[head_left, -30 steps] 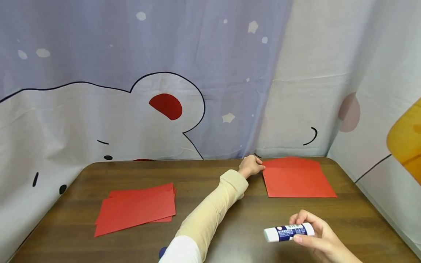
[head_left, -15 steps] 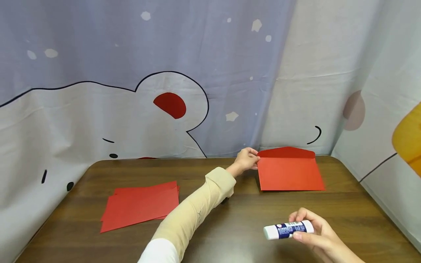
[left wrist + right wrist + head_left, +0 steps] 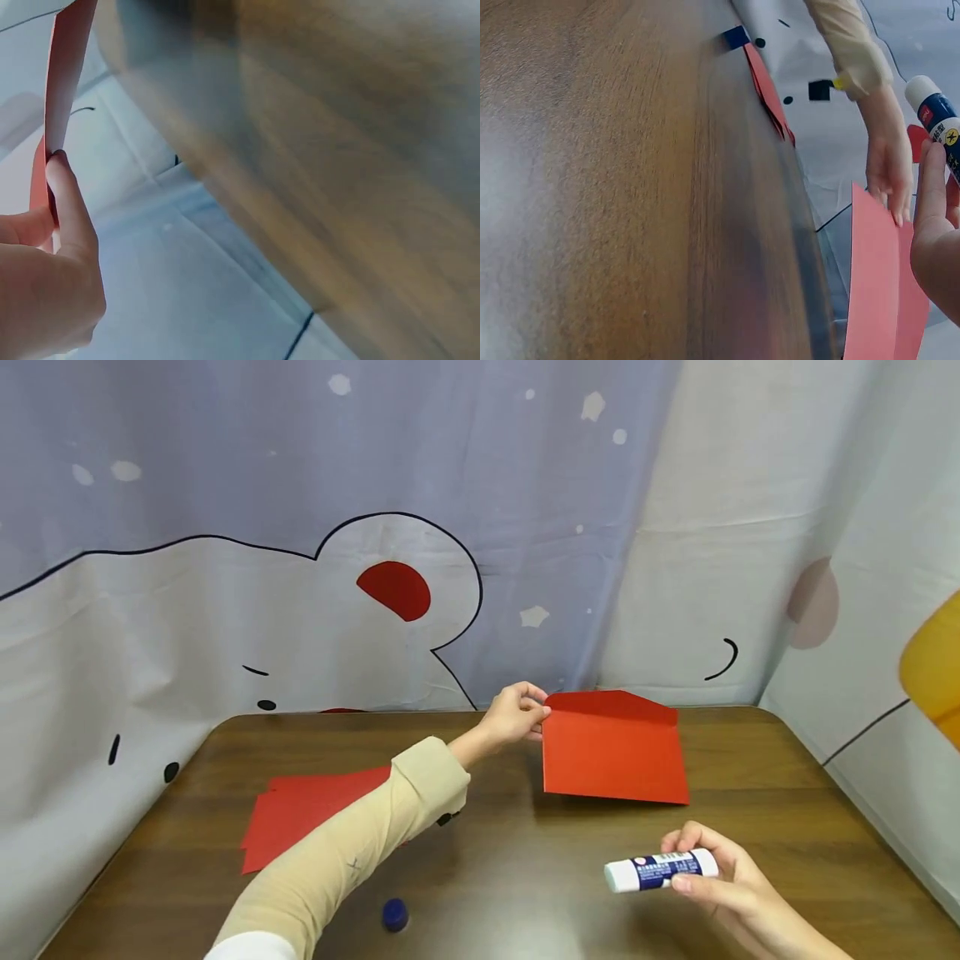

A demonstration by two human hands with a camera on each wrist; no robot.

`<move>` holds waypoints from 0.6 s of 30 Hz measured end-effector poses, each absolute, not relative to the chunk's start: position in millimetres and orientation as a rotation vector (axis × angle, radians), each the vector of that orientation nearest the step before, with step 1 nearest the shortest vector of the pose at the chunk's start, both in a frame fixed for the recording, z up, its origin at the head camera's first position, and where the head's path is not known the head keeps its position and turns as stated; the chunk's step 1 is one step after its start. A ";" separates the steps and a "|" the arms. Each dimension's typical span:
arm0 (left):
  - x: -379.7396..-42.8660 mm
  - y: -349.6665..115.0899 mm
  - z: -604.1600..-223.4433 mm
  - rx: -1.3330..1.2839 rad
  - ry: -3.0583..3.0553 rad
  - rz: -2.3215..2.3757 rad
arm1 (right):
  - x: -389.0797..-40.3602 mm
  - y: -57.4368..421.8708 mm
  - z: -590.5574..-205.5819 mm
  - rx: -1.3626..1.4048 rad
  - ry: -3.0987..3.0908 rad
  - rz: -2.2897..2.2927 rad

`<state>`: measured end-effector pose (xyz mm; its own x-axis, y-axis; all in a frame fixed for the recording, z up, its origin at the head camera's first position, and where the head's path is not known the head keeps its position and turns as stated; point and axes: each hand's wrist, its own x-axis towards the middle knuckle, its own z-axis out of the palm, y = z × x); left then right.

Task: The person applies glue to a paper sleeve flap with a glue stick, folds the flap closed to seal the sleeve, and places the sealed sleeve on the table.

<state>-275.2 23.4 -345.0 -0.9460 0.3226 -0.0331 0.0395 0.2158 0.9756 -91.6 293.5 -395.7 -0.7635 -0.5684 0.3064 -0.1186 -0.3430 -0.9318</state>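
hanging by its left edge, the red envelope (image 3: 611, 756) was over the far part of the desk (image 3: 517, 885), pinched near its flap (image 3: 611, 703) by the left hand (image 3: 512, 717), lower edge apparently clear! light, thin card, by the look of it: stiff enough to stay flat, quick to crease, so a gentle pinch at the edge or fold seemed the right hold. its long axis ran left to right, right end dipping slightly, open flap pointing toward the curtain (image 3: 517, 510). and there, well apart, the right hand (image 3: 727, 881) gripped the glue stick (image 3: 658, 872) by its right half: probably light, rigid, a bit slick, best held mid-barrel; it lay nearly level, pale end pointing left.
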 end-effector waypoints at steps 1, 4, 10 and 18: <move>-271.4 18.6 -344.5 0.332 2.252 1.800 | -91.8 292.9 -396.2 -0.907 1.588 -2.180; -259.6 5.8 -344.3 0.304 2.241 1.793 | -92.0 289.9 -396.5 -0.909 1.573 -2.178; -237.2 -13.1 -347.5 0.274 2.223 1.757 | -91.9 287.2 -399.4 -0.905 1.517 -2.187; -217.6 -39.7 -358.1 0.218 2.247 1.692 | -94.8 285.9 -399.7 -0.904 1.521 -2.180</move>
